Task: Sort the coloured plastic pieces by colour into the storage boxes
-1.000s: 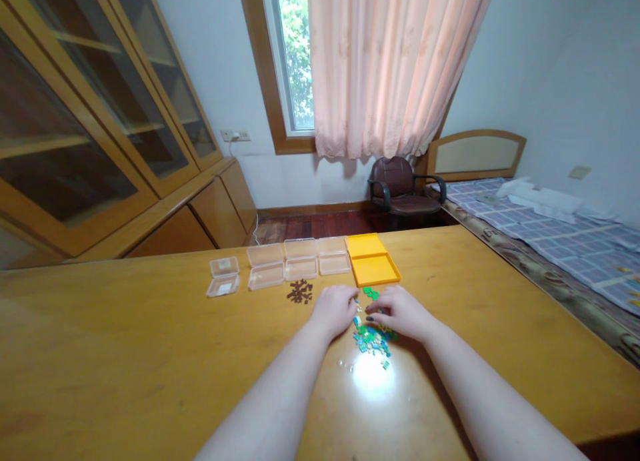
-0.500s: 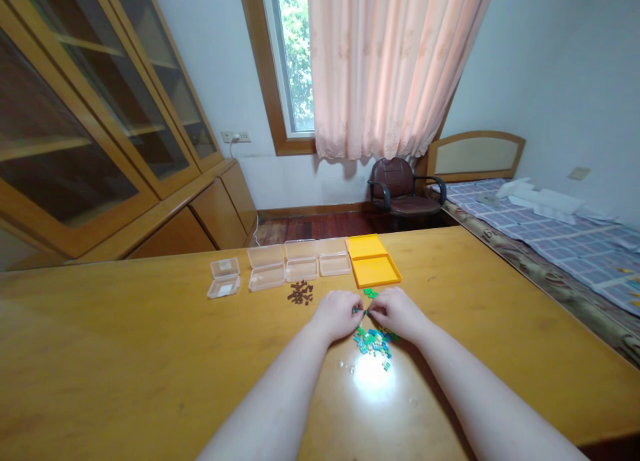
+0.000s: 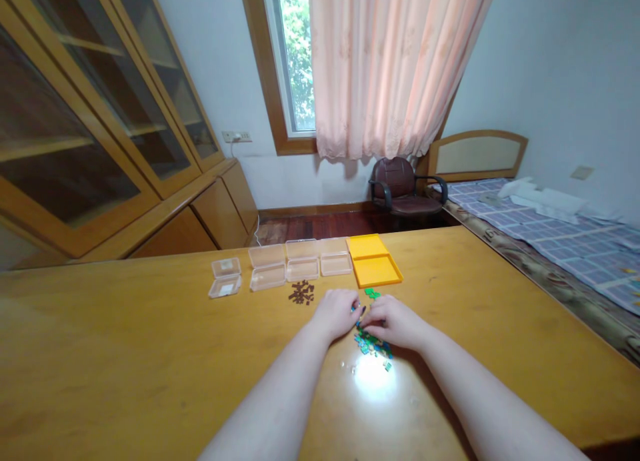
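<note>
My left hand (image 3: 340, 313) is closed, its knuckles up, with small blue pieces (image 3: 355, 308) showing at the fingertips. My right hand (image 3: 395, 322) is beside it, fingers bent and drawn together at the upper edge of a loose pile of small blue, green and pale plastic pieces (image 3: 367, 344). Whatever is between its fingertips is too small to make out. The right hand covers part of the pile. A few bright green pieces (image 3: 371, 292) lie just beyond both hands.
A heap of brown pieces (image 3: 301, 293) lies left of my hands. Behind it stand opened clear plastic boxes (image 3: 269, 278), with a smaller clear box (image 3: 225, 287) farther left. An open yellow case (image 3: 377, 271) lies near the table's (image 3: 125, 354) far edge.
My right hand has moved down and slightly left, from near the left fingertips to the top of the coloured pile. My left hand has stayed almost in place.
</note>
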`<state>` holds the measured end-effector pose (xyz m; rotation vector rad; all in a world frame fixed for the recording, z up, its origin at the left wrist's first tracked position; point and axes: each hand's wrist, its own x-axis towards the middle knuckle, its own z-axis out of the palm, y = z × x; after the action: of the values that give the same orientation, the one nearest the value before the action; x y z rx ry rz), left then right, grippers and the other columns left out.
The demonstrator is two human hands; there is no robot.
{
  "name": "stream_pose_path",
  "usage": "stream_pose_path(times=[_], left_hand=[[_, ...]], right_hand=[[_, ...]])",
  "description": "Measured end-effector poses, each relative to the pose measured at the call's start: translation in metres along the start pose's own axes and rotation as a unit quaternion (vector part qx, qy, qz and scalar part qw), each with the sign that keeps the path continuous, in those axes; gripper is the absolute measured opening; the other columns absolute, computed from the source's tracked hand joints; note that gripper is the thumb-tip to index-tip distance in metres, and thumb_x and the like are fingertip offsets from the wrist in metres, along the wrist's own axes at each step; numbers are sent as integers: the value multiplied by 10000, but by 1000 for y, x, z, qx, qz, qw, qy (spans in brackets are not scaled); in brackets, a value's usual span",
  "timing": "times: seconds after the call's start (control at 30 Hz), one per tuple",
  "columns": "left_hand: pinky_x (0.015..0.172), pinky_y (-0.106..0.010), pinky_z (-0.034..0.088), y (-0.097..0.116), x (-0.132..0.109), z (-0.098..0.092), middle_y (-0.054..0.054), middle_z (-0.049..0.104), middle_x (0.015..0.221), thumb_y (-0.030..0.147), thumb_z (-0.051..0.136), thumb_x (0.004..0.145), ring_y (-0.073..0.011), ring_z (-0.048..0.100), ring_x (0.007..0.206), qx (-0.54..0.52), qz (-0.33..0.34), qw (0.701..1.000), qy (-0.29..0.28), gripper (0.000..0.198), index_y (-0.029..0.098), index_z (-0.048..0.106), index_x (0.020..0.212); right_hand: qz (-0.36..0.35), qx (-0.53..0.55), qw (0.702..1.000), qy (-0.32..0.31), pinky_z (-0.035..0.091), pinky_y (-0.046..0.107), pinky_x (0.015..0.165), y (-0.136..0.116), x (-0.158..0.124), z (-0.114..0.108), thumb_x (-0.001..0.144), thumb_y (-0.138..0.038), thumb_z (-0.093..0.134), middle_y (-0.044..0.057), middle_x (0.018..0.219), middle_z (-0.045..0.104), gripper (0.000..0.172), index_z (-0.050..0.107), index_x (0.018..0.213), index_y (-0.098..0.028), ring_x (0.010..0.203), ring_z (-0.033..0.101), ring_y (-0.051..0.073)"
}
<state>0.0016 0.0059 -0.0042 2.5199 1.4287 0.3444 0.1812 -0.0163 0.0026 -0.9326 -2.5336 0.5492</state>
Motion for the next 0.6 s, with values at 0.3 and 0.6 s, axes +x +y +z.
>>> stream_pose_path(times=[0.3, 0.6], left_hand=[[650, -255, 371, -1, 2, -2, -33, 651, 770, 310, 422, 844, -163, 577, 735, -13, -38, 999, 19, 231, 194, 600, 754], [660, -262, 383, 0, 1, -1, -30, 657, 778, 332, 495, 795, -178, 587, 754, -8, -50, 999, -11, 173, 196, 592, 750]], right_hand=[[39, -50, 998, 5, 360, 251, 639, -2, -2, -8, 839, -237, 511, 26, 673, 655, 211, 720, 862, -231, 640, 563, 133], [15, -27, 999, -25, 374, 239, 663, 0, 0, 2, 820, -260, 555, 16, 708, 676, 173, 727, 838, -253, 680, 583, 133]])
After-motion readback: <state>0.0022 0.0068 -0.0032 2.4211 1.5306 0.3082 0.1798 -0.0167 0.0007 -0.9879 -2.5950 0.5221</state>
